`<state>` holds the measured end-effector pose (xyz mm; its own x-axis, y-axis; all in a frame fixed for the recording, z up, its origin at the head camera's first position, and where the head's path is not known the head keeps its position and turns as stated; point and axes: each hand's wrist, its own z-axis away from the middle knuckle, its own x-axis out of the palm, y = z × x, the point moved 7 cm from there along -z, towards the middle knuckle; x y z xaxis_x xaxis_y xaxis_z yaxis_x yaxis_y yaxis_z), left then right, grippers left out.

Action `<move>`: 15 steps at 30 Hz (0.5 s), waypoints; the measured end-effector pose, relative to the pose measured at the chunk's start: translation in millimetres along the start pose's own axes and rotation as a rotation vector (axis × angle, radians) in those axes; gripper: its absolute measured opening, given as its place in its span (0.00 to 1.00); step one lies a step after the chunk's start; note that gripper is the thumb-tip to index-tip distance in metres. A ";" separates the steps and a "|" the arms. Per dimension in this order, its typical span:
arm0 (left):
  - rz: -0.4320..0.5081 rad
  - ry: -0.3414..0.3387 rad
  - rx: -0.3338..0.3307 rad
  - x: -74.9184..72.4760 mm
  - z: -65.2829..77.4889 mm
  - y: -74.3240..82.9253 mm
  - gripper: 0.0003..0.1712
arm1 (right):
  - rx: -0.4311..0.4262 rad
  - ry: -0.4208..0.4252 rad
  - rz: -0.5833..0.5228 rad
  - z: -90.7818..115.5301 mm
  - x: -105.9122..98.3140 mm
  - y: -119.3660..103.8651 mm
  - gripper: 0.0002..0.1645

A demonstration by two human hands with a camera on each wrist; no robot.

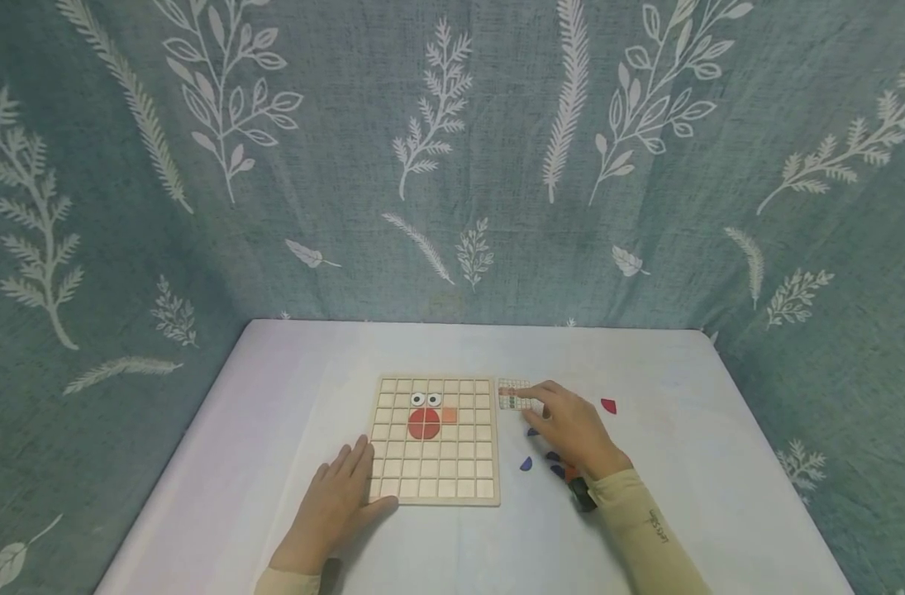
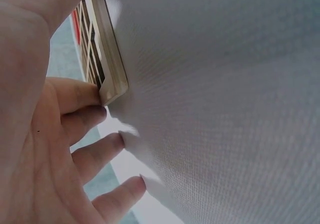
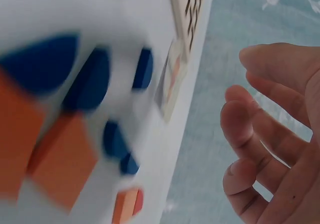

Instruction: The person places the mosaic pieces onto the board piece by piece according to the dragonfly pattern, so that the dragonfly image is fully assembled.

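A square wooden grid board (image 1: 433, 463) lies on the white table, bearing two round eye pieces (image 1: 426, 399), a red disc of quarter pieces (image 1: 424, 423) and an orange square (image 1: 450, 416). My left hand (image 1: 336, 496) rests at its near left corner, fingers fairly straight along the left side and thumb by the front edge. In the left wrist view the fingertips touch the board's corner (image 2: 116, 86). Over a small printed pattern card (image 1: 507, 397) hovers my right hand (image 1: 571, 426), index finger extended towards it. The right wrist view shows loosely bent fingers (image 3: 237, 121) with nothing between them.
Blue half-round pieces (image 1: 526, 464) lie scattered right of the board, with orange pieces (image 3: 65, 159) partly under the right forearm. A red quarter piece (image 1: 608, 406) sits farther right. A patterned green cloth (image 1: 452, 248) stands behind the table (image 1: 311, 355).
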<state>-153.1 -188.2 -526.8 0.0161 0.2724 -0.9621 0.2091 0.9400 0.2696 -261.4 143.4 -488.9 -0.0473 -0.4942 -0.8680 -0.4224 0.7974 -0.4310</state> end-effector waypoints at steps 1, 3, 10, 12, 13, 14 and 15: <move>-0.002 0.000 0.000 0.3 -0.1 -0.1 0.51 | 0.015 -0.005 0.001 3.0 -1.8 4.7 0.20; -0.003 -0.003 0.001 1.3 -0.4 -0.3 0.52 | 0.048 -0.016 0.016 8.5 -5.3 14.6 0.19; -0.011 -0.017 -0.001 2.9 -0.2 -0.5 0.52 | 0.128 -0.058 0.065 27.2 -15.5 49.1 0.18; -0.007 -0.016 -0.004 2.3 0.0 -0.6 0.52 | 0.145 -0.052 0.077 32.2 -18.2 58.6 0.18; -0.003 -0.017 -0.006 1.9 0.2 -0.5 0.52 | 0.149 -0.053 0.080 34.3 -19.1 62.6 0.17; -0.005 -0.018 -0.007 1.8 0.3 -0.5 0.52 | 0.157 -0.053 0.079 36.4 -20.1 66.2 0.17; -0.006 -0.019 -0.008 1.6 0.4 -0.4 0.52 | 0.160 -0.053 0.076 37.9 -21.1 69.0 0.17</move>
<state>-152.7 -188.2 -528.5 0.0331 0.2625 -0.9644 0.2017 0.9433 0.2637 -255.3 222.0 -509.7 -0.0243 -0.4149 -0.9096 -0.2694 0.8789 -0.3937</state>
